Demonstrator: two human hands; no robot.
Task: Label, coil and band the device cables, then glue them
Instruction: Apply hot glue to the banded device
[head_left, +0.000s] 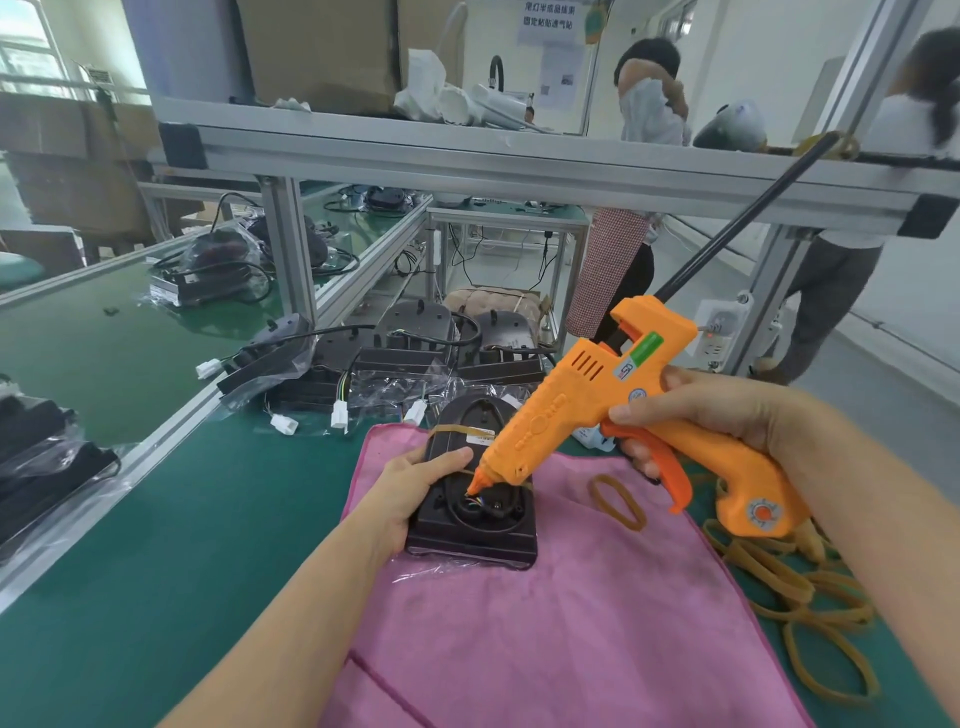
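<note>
Right hand (696, 415) grips orange plastic glue gun (613, 415), nozzle touching black plastic device (467, 519); left hand (415, 483) holds device on pink cloth (571, 623).

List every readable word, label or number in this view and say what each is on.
Paper sign on the back wall: two lines of Chinese print, too blurred to quote with confidence.
Glue gun side sticker: a small logo, letters too small to read.
Glue gun round seal and grip-base disc: unreadable.
Yellow label on the black device: print too small.
Smaller sheets under the sign: illegible.
Nothing else legible.
</note>
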